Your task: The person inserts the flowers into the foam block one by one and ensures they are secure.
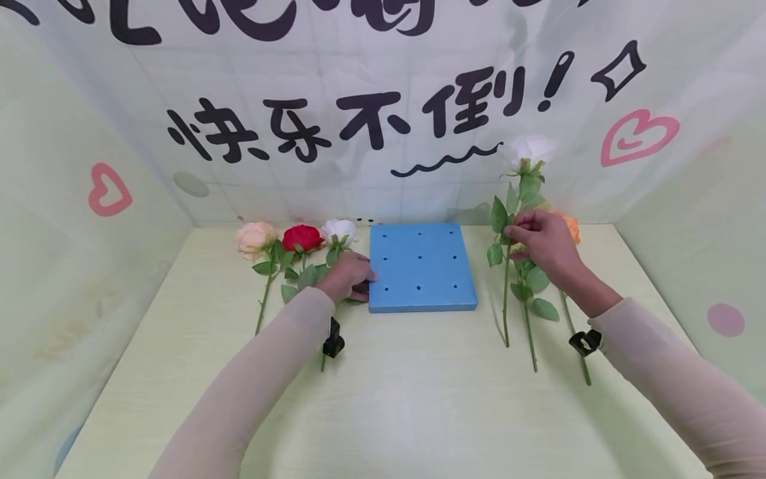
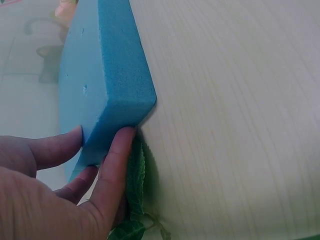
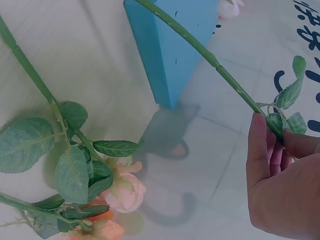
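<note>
A square blue foam block (image 1: 439, 273) with rows of small holes lies flat at the back middle of the table. My left hand (image 1: 344, 276) holds the block by its left side; in the left wrist view the thumb is on its holed face and the fingers are against its edge. On the right, my right hand (image 1: 547, 243) pinches the green stem of a white artificial rose (image 1: 529, 154) between thumb and fingers, just by its leaves. The rose stands upright, bloom above the hand, the stem's lower end (image 1: 507, 332) pointing down beside the block.
Left of the block lie a peach rose (image 1: 255, 239), a red rose (image 1: 302, 237) and another white rose (image 1: 339, 230). An orange rose (image 1: 572, 229) and a pink rose (image 3: 125, 190) lie under and beside my right hand. A printed cloth wall (image 1: 287, 193) stands behind.
</note>
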The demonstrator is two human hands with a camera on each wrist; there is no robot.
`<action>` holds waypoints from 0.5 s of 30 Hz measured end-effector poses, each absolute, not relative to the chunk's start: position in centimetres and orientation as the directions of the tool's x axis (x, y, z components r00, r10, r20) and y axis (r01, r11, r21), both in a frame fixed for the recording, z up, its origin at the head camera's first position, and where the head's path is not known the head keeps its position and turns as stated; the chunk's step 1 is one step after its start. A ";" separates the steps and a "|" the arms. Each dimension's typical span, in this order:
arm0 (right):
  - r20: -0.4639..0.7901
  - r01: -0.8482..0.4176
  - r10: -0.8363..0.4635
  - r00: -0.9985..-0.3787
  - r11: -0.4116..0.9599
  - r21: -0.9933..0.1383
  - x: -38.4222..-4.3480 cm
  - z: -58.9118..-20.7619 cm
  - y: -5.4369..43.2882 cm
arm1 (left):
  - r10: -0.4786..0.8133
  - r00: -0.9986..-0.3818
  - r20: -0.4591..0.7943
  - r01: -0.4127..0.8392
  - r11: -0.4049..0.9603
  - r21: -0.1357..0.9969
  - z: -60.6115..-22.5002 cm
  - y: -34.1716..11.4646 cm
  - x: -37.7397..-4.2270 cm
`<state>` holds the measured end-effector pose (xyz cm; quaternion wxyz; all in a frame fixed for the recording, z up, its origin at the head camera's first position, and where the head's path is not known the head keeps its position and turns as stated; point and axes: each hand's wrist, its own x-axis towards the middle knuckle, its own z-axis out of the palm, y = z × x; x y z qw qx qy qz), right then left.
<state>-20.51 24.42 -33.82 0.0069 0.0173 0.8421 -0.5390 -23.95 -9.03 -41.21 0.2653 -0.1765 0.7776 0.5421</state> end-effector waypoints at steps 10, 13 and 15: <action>-0.001 0.025 0.063 -0.998 0.376 -0.926 -20.7 -33.6 24.3 | 0.025 -0.803 -0.595 -0.550 0.354 0.757 -41.4 -9.1 -23.9; 0.006 0.023 0.079 -0.997 0.364 -0.931 -20.8 -33.5 24.3 | 0.024 -0.805 -0.593 -0.548 0.352 0.759 -41.4 -9.2 -23.9; 0.015 0.017 0.086 -0.996 0.358 -0.934 -20.9 -33.5 24.3 | 0.025 -0.805 -0.593 -0.549 0.347 0.761 -41.4 -9.2 -23.9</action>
